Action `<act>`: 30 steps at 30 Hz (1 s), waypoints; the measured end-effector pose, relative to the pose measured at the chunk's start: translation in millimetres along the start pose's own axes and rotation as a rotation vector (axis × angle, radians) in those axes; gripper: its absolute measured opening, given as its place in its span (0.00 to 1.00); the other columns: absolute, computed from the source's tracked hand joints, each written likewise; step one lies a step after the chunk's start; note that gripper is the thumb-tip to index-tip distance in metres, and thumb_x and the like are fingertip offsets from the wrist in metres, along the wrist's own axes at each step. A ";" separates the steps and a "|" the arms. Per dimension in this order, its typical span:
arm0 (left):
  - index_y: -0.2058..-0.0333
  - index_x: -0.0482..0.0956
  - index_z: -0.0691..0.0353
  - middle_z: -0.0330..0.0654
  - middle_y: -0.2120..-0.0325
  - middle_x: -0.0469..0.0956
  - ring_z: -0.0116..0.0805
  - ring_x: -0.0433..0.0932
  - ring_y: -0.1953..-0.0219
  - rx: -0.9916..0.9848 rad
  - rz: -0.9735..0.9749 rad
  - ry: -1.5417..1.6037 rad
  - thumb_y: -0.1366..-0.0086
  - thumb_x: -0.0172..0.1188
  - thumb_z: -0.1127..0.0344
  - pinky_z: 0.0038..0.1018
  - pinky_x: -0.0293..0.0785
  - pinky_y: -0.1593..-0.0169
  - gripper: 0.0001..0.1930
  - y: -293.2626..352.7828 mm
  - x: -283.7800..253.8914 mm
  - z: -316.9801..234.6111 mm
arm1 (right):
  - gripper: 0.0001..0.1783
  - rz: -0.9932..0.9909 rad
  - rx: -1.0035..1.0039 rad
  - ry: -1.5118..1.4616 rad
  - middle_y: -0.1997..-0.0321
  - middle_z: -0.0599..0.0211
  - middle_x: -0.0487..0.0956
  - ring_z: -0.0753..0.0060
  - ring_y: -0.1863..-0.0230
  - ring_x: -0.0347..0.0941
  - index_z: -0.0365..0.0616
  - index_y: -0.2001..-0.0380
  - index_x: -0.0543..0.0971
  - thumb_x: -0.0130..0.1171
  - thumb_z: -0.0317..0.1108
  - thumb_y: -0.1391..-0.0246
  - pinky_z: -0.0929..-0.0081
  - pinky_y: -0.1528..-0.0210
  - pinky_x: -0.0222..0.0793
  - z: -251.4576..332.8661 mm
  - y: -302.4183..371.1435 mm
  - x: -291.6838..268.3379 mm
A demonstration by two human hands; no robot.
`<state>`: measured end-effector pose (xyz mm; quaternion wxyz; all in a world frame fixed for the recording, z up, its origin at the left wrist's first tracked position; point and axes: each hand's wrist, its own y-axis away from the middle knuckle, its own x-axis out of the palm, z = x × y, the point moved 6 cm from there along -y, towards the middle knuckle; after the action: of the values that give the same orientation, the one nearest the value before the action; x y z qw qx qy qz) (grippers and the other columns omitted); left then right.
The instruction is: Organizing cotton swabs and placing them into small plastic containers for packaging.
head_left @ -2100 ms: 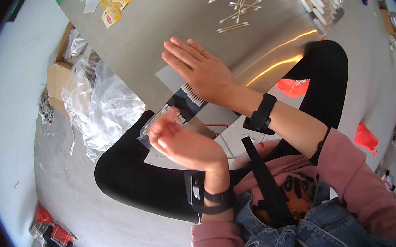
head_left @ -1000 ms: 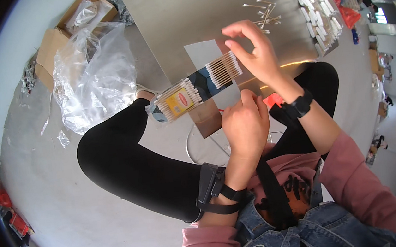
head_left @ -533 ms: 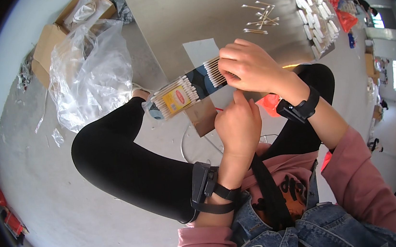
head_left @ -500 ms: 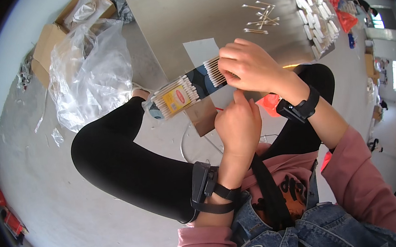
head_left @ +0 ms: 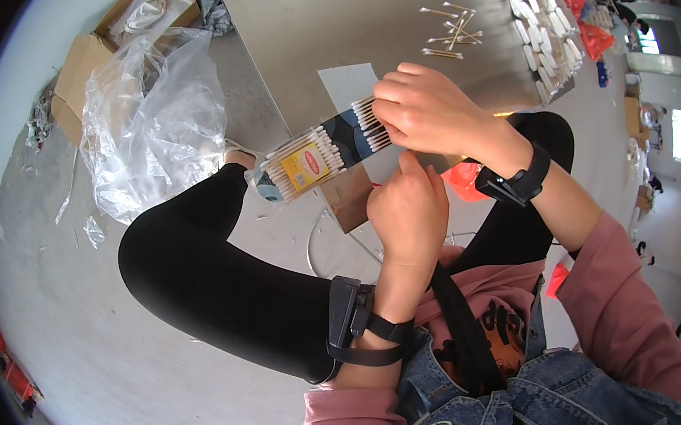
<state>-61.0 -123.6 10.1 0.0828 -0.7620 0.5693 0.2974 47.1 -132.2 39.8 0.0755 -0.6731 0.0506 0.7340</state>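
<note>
Head view, right hand: right hand [head_left: 429, 112], right of centre, fingers bent down over the far end of a row of swabs; the fingertips are hidden, so whether they pinch anything I cannot tell.
Left hand: left hand [head_left: 409, 213], just below it near the centre, curled into a loose fist with the index finger raised; whether it grips anything I cannot tell.
Swab row: slim cotton swabs [head_left: 368, 122] with fluffy white tips, side by side at the centre, partly under the right hand.
Swab pack: a flat clear-film pack [head_left: 278, 172] left of centre, its parallel swabs behind a glossy yellow card [head_left: 306, 167].
Strip between: smooth dark film [head_left: 343, 139] patterned with blue-grey rounded shapes, linking pack and row.
Table: brushed grey metal tabletop [head_left: 321, 32], upper middle, with a pale flat sheet [head_left: 348, 83] at its lower part.
Loose swabs: a criss-crossed scatter [head_left: 452, 30], upper right of centre.
White packs: narrow, stacked packs [head_left: 532, 22], upper right.
Upper left: crumpled clear plastic bag [head_left: 153, 124] beside an open brown cardboard box [head_left: 78, 82].
</note>
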 end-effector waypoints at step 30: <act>0.52 0.81 0.60 0.39 0.83 0.77 0.37 0.76 0.80 -0.130 -0.050 0.149 0.34 0.62 0.66 0.34 0.71 0.72 0.13 -17.4 -9.6 17.4 | 0.07 -0.313 0.619 -0.120 0.61 0.62 0.79 0.57 0.58 0.77 0.43 0.62 0.78 0.62 0.25 0.46 0.65 0.55 0.74 -112.9 150.0 -47.4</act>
<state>-53.0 -101.8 -2.5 -0.0019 -0.7997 0.5341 0.2742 134.9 -301.6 72.8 0.3903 -0.5735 0.1627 0.7016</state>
